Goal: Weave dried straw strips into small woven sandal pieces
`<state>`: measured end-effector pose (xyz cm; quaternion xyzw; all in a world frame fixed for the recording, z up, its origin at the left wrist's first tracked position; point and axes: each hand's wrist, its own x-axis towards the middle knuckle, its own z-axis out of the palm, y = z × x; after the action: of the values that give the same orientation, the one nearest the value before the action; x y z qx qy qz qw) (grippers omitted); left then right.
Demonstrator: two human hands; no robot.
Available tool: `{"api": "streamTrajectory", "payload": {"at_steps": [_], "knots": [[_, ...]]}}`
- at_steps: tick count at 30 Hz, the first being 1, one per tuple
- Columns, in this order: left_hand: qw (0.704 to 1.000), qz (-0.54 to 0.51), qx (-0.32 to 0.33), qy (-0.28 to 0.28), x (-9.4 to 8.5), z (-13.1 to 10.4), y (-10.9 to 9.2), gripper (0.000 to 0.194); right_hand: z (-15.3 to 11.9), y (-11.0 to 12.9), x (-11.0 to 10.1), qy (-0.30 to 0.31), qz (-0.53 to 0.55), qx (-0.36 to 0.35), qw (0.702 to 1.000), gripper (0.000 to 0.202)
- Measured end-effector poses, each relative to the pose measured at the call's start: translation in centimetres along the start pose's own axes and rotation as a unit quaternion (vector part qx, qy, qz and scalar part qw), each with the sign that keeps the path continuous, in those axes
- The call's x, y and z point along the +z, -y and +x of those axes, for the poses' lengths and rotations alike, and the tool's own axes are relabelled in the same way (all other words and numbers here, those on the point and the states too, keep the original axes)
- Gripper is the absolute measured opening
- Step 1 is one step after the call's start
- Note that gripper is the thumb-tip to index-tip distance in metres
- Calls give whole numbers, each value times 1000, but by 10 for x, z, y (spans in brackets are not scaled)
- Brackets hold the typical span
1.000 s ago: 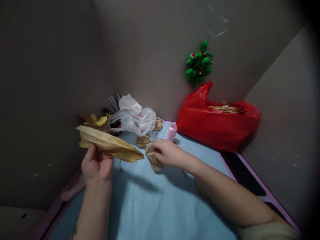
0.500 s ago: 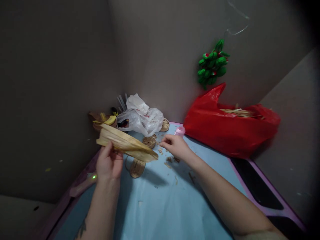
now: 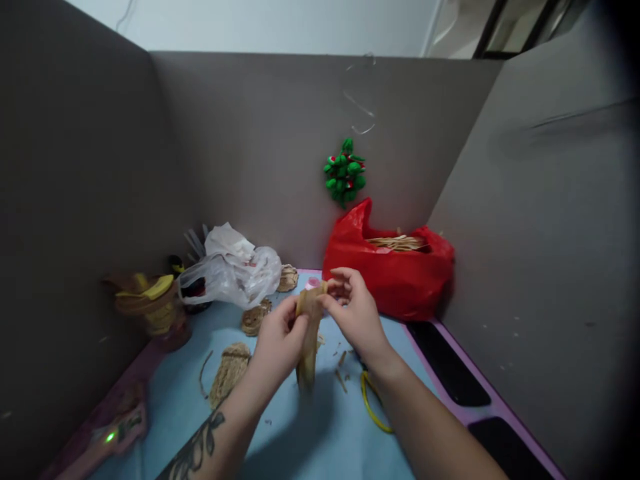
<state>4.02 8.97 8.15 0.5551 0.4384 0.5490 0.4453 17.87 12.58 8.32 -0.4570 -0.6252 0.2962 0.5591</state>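
Nearest me, a yellow looped cord (image 3: 371,405) lies on the light blue counter (image 3: 320,440). Above the counter, my left hand (image 3: 278,341) and my right hand (image 3: 353,313) both pinch the long tan dried corn husk (image 3: 309,337), which hangs upright between them, clear of the surface. Left of it, a flat woven straw piece (image 3: 227,373) rests on the counter. Farther back sit a crumpled clear plastic bag (image 3: 233,273) and a red plastic bag (image 3: 393,273) holding straw strips. A green beaded ornament (image 3: 345,171) hangs on the grey partition wall (image 3: 260,147).
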Motion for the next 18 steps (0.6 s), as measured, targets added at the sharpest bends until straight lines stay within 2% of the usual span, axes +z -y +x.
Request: {"api": "streamTrajectory", "payload": {"at_steps": [3, 6, 9, 11, 18], "knots": [[1000, -2, 16, -7, 7, 16, 1, 17, 11, -8, -8, 17, 82, 43, 996, 31], [999, -23, 11, -22, 13, 24, 3, 24, 13, -11, -10, 28, 118, 60, 991, 27], [996, -34, 17, -75, 16, 26, 5, 33, 11, -9, -6, 44, 118, 66, 990, 27], [995, -20, 21, -100, 13, 26, 8, 32, 9, -6, -4, 60, 113, 67, 990, 27], [997, 46, 17, -53, 2, 30, 16, 21, 10, -12, 0, 103, 109, 86, 985, 24]]}}
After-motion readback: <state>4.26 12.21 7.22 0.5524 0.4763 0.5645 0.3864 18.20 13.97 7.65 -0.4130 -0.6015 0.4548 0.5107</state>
